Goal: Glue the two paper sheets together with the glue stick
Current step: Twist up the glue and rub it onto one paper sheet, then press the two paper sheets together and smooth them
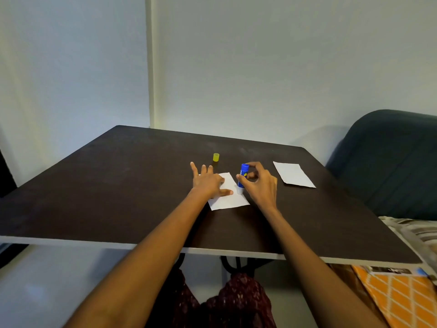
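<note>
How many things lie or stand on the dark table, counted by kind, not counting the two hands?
Paper sheets: 2, one under the left hand at, one lying apart at
Glue stick: 1, blue, held by the right hand
Cap: 1, yellow, standing alone
Total: 4

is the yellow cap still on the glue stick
No, the yellow cap stands alone on the table, apart from the glue stick held by the right hand.
</note>
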A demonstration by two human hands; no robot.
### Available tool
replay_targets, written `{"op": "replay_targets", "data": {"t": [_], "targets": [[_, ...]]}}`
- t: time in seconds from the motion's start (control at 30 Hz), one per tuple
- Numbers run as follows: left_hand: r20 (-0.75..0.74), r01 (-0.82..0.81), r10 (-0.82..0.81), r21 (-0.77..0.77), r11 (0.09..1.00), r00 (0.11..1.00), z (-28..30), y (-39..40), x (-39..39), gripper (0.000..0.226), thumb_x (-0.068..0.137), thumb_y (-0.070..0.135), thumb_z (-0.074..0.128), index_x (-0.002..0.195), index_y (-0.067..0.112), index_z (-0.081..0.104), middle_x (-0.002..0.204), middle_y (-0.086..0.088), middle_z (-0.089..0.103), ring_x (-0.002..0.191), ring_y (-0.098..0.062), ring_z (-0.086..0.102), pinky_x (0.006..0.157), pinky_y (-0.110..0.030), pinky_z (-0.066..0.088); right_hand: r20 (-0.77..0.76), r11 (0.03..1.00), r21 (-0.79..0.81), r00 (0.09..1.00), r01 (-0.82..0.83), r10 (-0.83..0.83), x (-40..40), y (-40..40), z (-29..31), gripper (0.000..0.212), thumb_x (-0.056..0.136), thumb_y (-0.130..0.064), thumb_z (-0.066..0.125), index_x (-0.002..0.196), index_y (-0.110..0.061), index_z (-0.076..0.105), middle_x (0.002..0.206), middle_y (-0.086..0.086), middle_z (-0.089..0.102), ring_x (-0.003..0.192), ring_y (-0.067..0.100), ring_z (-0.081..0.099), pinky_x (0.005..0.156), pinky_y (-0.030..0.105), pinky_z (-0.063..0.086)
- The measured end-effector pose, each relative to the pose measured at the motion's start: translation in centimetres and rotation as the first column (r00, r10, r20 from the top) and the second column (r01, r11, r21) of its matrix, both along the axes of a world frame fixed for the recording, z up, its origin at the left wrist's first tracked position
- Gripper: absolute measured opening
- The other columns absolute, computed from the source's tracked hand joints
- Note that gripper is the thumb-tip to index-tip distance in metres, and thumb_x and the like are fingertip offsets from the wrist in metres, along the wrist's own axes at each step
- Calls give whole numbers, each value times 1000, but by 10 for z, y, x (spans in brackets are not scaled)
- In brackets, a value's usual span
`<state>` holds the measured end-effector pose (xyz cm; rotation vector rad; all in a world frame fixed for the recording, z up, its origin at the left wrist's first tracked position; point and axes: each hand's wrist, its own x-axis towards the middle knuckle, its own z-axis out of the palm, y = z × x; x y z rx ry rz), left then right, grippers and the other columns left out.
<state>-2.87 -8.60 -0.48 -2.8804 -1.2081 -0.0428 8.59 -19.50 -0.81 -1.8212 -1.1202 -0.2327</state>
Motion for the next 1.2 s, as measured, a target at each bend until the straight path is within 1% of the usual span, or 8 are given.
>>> {"op": "replay_targets", "data": {"t": [0.4,0.57,0.73,0.83,0.93,1.07,1.13,1.2], "targets": [[8,-32,31,55,998,999,4,-13,0,61,83,67,43,129,29,53,155,-14,20,144,-35,11,108,-66,-5,-22,1000,-2,1000,-12,12,-7,-35,-2,39,79,-35,72,111,-18,60,78,-3,64,85,20,63,91,50,49],[86,50,-55,59,997,995,7,-14,4,46,84,56,54,117,25,63,152,-14,26,143,-32,13,109,-65,-6,-236,996,77,970,-48,65,-3,-29,8,26,79,-28,70,103,-23,60,84,-2,69,84,13,65,79,35,54],[252,120,-111,-18,993,961,15,-10,13,31,89,38,55,115,23,64,148,-10,35,141,-26,23,112,-60,2,-459,960,273,886,65,70,21,-2,33,19,79,-19,71,95,-21,60,83,-8,53,70,5,55,69,18,43],[540,137,-67,-90,986,839,22,-5,24,28,94,25,49,117,18,63,136,-7,49,132,-23,37,110,-49,25,-557,953,294,824,72,109,38,19,34,14,82,-20,68,93,-20,59,71,-5,51,64,7,49,64,20,40],[772,280,116,-361,890,625,33,0,40,30,96,19,44,122,13,59,126,-7,53,118,-22,51,99,-29,37,-603,956,276,792,94,96,49,40,29,9,82,-18,64,88,-19,57,81,0,62,72,13,55,61,21,41],[784,462,387,-605,648,485,41,6,67,26,99,26,37,112,17,58,110,1,51,103,-12,49,89,-23,37,-606,983,172,794,69,51,61,67,17,16,80,-22,68,81,-19,52,78,-2,65,73,13,57,59,21,40],[753,508,498,-658,556,430,40,13,79,23,100,28,35,93,22,56,103,-1,55,102,-17,51,88,-28,39,-581,991,131,810,-5,80,68,75,10,22,80,-20,71,94,-19,54,83,-5,67,80,10,62,69,20,44],[732,534,546,-675,508,406,38,21,87,28,101,29,32,104,17,57,109,-4,58,111,-22,53,90,-28,40,-528,994,74,842,-82,109,75,82,3,31,79,-14,71,106,-18,57,91,-3,70,88,10,65,82,24,48]]}}
